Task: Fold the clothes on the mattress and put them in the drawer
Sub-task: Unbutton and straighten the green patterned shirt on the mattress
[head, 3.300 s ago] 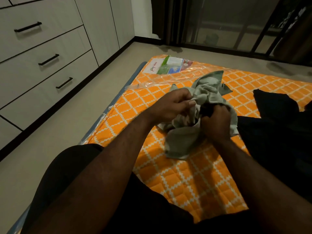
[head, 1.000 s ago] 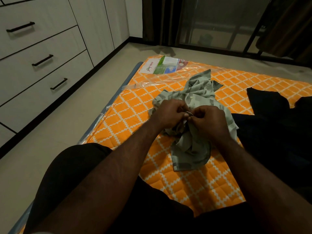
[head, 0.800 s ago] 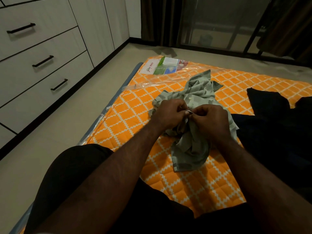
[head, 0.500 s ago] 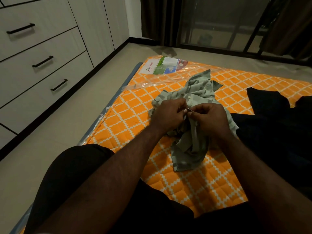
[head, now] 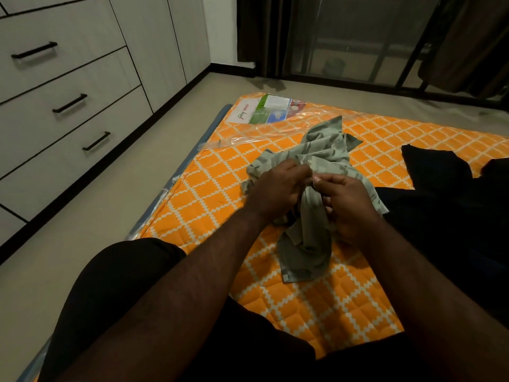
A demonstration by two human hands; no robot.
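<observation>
White drawers (head: 68, 103) with 3 black handles, all closed, line the left of the frame, beside the orange quilted mattress (head: 209, 194) on the floor. At centre, the left hand (head: 278, 188) and right hand (head: 349, 205) each pinch the crumpled green garment (head: 325, 150), both grips closed on cloth. It probably pays to find a seam, spread it flat, then fold. Dark clothes (head: 440, 194) lie at right; a glass door (head: 344, 37) fills the upper right.
</observation>
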